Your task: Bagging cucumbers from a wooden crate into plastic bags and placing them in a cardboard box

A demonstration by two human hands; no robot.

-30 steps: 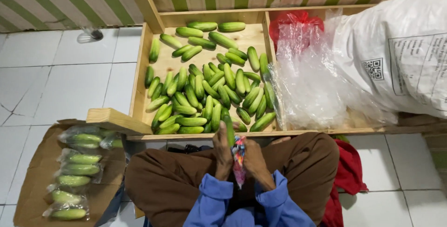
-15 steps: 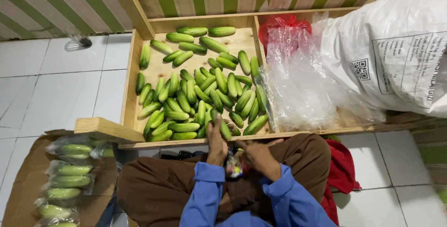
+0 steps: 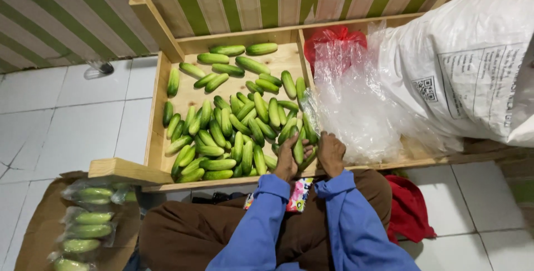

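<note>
I sit at a shallow wooden tray (image 3: 157, 116) filled with several green cucumbers (image 3: 231, 123). My left hand (image 3: 287, 161) is at the tray's near edge, with its fingers wrapped around one cucumber (image 3: 298, 150) that stands on end. Just to the right, my right hand (image 3: 332, 154) rests with curled fingers at the edge of a heap of clear plastic bags (image 3: 356, 107). Whether it grips a bag is hidden. A colourful packet (image 3: 299, 194) lies on my lap between my blue sleeves.
A big white sack (image 3: 467, 65) fills the right side, and a red bag (image 3: 334, 35) shows behind the plastic heap. Bagged cucumbers (image 3: 89, 218) lie on brown cardboard (image 3: 34, 232) at lower left. White floor tiles and a striped wall surround the tray.
Both hands moved forward from my lap to the tray's near edge. The colourful packet they held now lies on my lap. The left hand still has a cucumber.
</note>
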